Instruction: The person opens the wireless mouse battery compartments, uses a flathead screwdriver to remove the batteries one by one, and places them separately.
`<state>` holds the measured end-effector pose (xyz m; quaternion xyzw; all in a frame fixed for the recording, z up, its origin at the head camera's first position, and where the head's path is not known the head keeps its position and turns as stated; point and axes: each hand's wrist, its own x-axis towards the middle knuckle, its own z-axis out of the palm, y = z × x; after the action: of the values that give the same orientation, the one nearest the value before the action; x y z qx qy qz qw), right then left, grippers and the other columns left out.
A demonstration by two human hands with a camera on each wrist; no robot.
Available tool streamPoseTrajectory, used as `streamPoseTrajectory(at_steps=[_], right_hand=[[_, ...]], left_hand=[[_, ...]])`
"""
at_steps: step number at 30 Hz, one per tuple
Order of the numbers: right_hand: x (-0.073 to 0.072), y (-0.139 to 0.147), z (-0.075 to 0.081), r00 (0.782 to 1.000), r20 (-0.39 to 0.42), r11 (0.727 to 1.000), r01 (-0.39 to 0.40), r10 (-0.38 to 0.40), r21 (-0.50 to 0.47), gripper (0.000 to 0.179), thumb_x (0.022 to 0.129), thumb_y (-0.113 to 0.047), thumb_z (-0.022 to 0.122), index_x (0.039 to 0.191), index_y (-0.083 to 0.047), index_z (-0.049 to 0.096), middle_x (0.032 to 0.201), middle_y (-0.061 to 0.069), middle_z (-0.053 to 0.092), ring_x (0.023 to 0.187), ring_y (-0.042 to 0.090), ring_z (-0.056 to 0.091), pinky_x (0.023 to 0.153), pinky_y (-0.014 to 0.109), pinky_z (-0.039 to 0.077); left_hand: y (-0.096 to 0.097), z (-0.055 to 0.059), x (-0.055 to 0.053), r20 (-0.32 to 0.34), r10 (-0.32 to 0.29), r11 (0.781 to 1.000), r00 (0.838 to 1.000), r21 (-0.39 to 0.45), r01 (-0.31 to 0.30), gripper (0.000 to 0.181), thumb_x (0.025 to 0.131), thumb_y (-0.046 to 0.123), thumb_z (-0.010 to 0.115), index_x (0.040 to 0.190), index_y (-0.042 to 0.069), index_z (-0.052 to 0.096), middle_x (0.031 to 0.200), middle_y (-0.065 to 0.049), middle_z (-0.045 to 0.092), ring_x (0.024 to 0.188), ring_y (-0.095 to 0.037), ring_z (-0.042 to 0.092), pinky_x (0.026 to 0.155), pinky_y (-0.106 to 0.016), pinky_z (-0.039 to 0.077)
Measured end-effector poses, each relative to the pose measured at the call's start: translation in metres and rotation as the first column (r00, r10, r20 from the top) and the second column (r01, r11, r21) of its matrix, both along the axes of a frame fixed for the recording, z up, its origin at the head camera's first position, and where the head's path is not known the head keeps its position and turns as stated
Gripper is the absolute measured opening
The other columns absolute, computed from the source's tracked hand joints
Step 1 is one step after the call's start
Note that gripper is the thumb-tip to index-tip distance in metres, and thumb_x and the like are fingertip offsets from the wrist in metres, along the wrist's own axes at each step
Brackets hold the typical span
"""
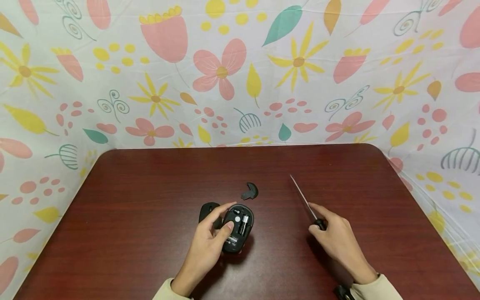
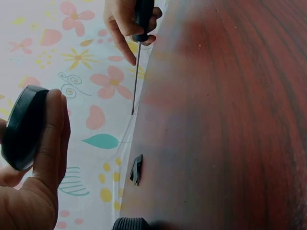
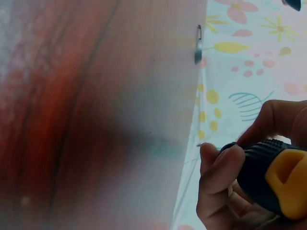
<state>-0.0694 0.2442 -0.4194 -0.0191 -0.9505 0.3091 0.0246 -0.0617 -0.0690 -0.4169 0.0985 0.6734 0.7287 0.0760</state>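
Observation:
My left hand (image 1: 206,239) grips a black computer mouse (image 1: 234,241) above the table, its underside facing up. The battery bay is uncovered, with a battery (image 1: 245,221) lying inside. In my right hand (image 1: 339,237) is a screwdriver (image 3: 288,179) with a black and yellow handle. Its long thin shaft points away toward the far side, apart from the mouse. Just beyond the mouse, a small curved black cover (image 1: 250,191) lies on the table. A second black, mouse-shaped piece (image 1: 208,209) sits behind my left fingers, partly hidden by them.
The dark red-brown wooden table (image 1: 150,187) has rounded far corners. A white cloth (image 1: 232,108) with flowers and leaves hangs along its far edge and both sides. A dark band (image 1: 343,292) shows at my right wrist, by the sleeve.

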Motion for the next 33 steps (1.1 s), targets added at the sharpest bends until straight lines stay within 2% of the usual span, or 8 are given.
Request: streamPoseTrajectory(at_steps=[4, 9, 11, 15, 21, 27, 31, 33], right_hand=[[0.005, 0.002, 0.002, 0.996, -0.07, 0.999, -0.045, 0.046, 0.016, 0.062, 0.079, 0.001, 0.07, 0.139, -0.013, 0.067, 0.064, -0.007, 0.038, 0.059, 0.006, 0.032, 0.062, 0.023, 0.033], [0.013, 0.003, 0.007, 0.978, -0.169, 0.993, -0.118, 0.121, 0.026, 0.062, 0.076, 0.006, 0.078, 0.134, -0.014, 0.071, 0.092, 0.0, 0.07, 0.074, 0.007, 0.047, 0.067, 0.022, 0.039], [0.016, 0.003, 0.009, 0.968, -0.203, 0.989, -0.145, 0.147, 0.024, 0.061, 0.075, 0.008, 0.079, 0.132, -0.014, 0.072, 0.097, 0.0, 0.073, 0.074, 0.005, 0.048, 0.067, 0.021, 0.04], [0.024, 0.004, 0.017, 0.948, -0.252, 0.98, -0.199, 0.193, 0.001, 0.062, 0.075, 0.012, 0.077, 0.132, -0.014, 0.073, 0.091, -0.005, 0.07, 0.071, -0.003, 0.048, 0.062, 0.016, 0.039], [0.033, 0.006, 0.024, 0.889, -0.339, 0.943, -0.332, 0.309, -0.012, 0.072, 0.072, 0.018, 0.076, 0.134, -0.017, 0.072, 0.095, -0.013, 0.066, 0.076, -0.005, 0.051, 0.059, 0.014, 0.039], [0.039, 0.007, 0.027, 0.83, -0.389, 0.897, -0.441, 0.401, -0.016, 0.075, 0.068, 0.021, 0.076, 0.133, -0.017, 0.072, 0.092, -0.017, 0.061, 0.075, -0.006, 0.049, 0.057, 0.013, 0.039], [0.044, 0.009, 0.031, 0.813, -0.386, 0.886, -0.462, 0.436, 0.027, 0.079, 0.064, 0.017, 0.082, 0.134, -0.02, 0.072, 0.106, -0.016, 0.07, 0.093, -0.005, 0.062, 0.078, 0.0, 0.044], [0.046, 0.01, 0.033, 0.795, -0.387, 0.869, -0.493, 0.467, 0.034, 0.081, 0.064, 0.017, 0.082, 0.135, -0.021, 0.071, 0.103, -0.017, 0.069, 0.093, -0.005, 0.062, 0.079, 0.0, 0.044]], left_hand=[[0.001, 0.003, 0.0, 0.045, -0.014, 1.0, 0.999, 0.011, 0.014, 0.041, 0.107, 0.004, 0.051, 0.146, 0.015, 0.056, 0.131, -0.029, 0.056, 0.082, -0.026, 0.075, 0.06, -0.051, 0.066], [0.003, 0.005, 0.0, 0.078, -0.006, 1.0, 0.997, 0.017, 0.004, 0.04, 0.107, 0.004, 0.048, 0.145, 0.013, 0.057, 0.134, -0.027, 0.059, 0.088, -0.03, 0.073, 0.058, -0.052, 0.065], [0.003, 0.005, -0.002, 0.09, 0.002, 1.0, 0.996, 0.027, -0.004, 0.039, 0.107, 0.004, 0.048, 0.144, 0.011, 0.057, 0.131, -0.028, 0.06, 0.082, -0.029, 0.072, 0.056, -0.051, 0.065], [0.003, 0.006, -0.003, 0.133, 0.017, 0.998, 0.991, 0.058, -0.025, 0.037, 0.107, 0.006, 0.047, 0.142, 0.009, 0.057, 0.128, -0.026, 0.062, 0.075, -0.023, 0.07, 0.052, -0.042, 0.064], [0.003, 0.008, -0.003, 0.194, -0.031, 0.992, 0.981, 0.125, 0.007, 0.041, 0.108, 0.007, 0.045, 0.149, 0.011, 0.05, 0.135, -0.028, 0.058, 0.08, -0.026, 0.075, 0.063, -0.044, 0.068], [0.001, 0.007, -0.005, 0.089, -0.059, 0.996, 0.994, 0.074, 0.053, 0.045, 0.109, 0.008, 0.046, 0.152, 0.021, 0.05, 0.134, -0.031, 0.057, 0.079, -0.03, 0.074, 0.062, -0.048, 0.067], [0.001, 0.008, -0.008, 0.033, -0.046, 0.999, 0.998, 0.023, 0.045, 0.045, 0.109, 0.007, 0.048, 0.152, 0.021, 0.051, 0.132, -0.031, 0.06, 0.076, -0.031, 0.074, 0.058, -0.049, 0.066], [0.001, 0.008, -0.009, 0.025, -0.028, 1.0, 0.999, -0.004, 0.028, 0.045, 0.108, 0.006, 0.049, 0.15, 0.022, 0.053, 0.13, -0.029, 0.062, 0.075, -0.032, 0.073, 0.056, -0.048, 0.065]])
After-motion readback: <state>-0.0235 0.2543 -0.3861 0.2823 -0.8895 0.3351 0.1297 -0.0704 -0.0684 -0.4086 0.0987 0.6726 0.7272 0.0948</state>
